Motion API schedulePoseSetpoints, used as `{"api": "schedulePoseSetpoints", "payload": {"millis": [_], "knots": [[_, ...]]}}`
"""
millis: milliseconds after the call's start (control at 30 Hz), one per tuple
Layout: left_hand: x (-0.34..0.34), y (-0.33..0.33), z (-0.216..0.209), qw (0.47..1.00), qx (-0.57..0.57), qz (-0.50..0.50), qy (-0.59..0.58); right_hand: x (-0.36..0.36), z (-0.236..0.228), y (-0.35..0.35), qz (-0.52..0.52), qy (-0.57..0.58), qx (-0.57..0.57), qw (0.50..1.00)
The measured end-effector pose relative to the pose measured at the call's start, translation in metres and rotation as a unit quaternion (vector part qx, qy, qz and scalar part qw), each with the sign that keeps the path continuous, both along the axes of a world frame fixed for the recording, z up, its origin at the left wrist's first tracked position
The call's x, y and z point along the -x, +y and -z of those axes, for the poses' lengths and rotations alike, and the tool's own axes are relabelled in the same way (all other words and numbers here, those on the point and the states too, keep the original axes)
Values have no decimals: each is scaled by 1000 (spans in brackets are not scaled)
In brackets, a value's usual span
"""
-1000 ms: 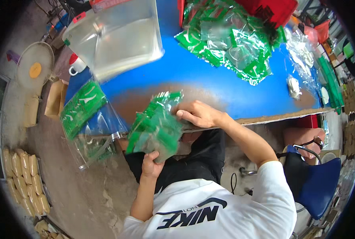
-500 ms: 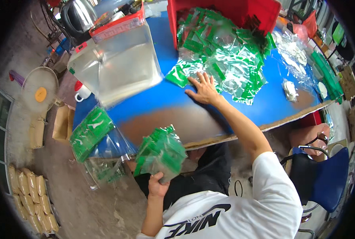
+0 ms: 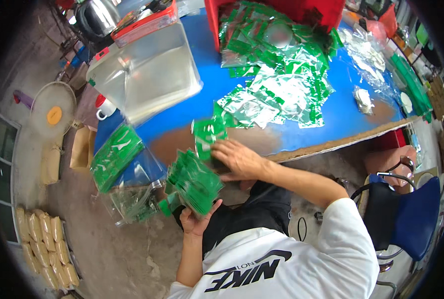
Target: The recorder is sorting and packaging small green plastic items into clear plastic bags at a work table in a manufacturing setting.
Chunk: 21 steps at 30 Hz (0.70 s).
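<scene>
My left hand (image 3: 196,222) grips the lower end of a thick stack of green-and-clear plastic packets (image 3: 194,183), held over my lap by the table's front edge. My right hand (image 3: 239,160) is just right of that stack, its fingers bent over the lower edge of a single green packet (image 3: 209,132) at the table edge. The motion blurs these fingers slightly. Behind them, a loose pile of shiny green-and-clear packets (image 3: 289,92) spreads out of a red bin (image 3: 339,15) lying open toward me.
A pile of clear plastic sheets (image 3: 162,82) and a green bundle (image 3: 116,157) lie on the blue table (image 3: 169,112) to the left. A white mug (image 3: 105,107) stands there. White pieces in clear bags (image 3: 364,99) lie at right. A blue chair (image 3: 411,219) stands beside the table.
My right hand has drawn back from the pile toward the left hand, bringing a green packet to the table edge. The stack in my left hand has tilted, and its green faces now show fanned.
</scene>
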<state>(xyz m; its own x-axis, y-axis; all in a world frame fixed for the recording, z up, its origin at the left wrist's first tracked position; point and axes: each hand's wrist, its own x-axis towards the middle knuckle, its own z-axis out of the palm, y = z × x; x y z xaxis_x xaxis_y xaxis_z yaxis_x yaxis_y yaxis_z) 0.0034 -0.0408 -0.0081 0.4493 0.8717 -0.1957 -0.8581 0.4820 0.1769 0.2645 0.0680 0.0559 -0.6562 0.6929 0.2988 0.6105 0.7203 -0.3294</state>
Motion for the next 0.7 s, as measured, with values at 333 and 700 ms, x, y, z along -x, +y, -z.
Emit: {"api": "schedulePoseSetpoints", "payload": {"millis": [333, 700], "knots": [[-27, 17, -8, 998, -62, 12, -29, 48, 2, -59, 187, 711, 437, 519], [27, 0, 14, 992, -51, -114, 9, 66, 17, 32, 244, 8, -98, 965]]}}
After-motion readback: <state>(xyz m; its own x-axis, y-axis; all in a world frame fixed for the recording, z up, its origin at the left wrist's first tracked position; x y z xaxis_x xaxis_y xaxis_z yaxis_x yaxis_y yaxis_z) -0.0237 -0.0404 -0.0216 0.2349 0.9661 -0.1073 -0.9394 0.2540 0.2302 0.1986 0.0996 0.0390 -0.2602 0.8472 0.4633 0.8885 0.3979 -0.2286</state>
